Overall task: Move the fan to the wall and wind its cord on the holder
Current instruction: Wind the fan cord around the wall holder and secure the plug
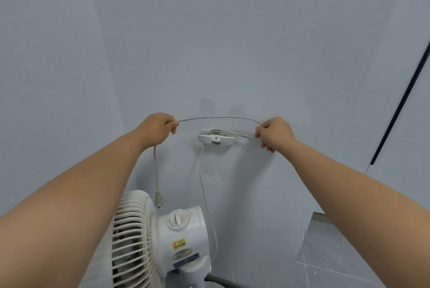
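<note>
Left hand (160, 129): fingers curled tight round the cord (218, 117); plug (160, 200) hangs free below the fist.
Right hand (274, 133): fingertips pinch the cord where it bends back toward the holder (216, 139).
Cord: spans hand to hand in a shallow arc just above the holder; another run drops from the holder to the fan (180, 236).
Holder: fixed on the wall (232, 43), a few turns lie round it.
Fan: stands close against the wall, below the holder.
Handling (judged): cord thin, limp, light, likely smooth; grip near the holder and keep tension, or loops may slip off.
</note>
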